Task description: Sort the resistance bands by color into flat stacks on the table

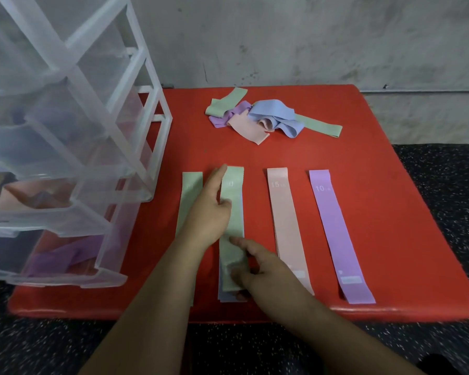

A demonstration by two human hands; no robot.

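Nearest, right hand [257, 269]: fingers curled, pinching the near end of a green band [232, 226] that lies lengthwise over a blue band [224, 295]; only the blue band's near end shows beneath. Left hand [210, 212]: just beyond the right, fingers together and extended, pressed flat on the same green band's middle, forefinger reaching toward its far end. Left of that hand, partly under it: second green band [188, 201], flat. Right of both hands: pink stack [286, 220], flat, marked 15; further right, purple band [336, 231], flat, marked 10. All rest on the red tabletop [390, 212]. Left of the hands: clear drawer unit [73, 147], pink and purple bands dimly visible inside. Well beyond the hands: loose pile [266, 117] of green, purple, pink and blue bands, tangled.
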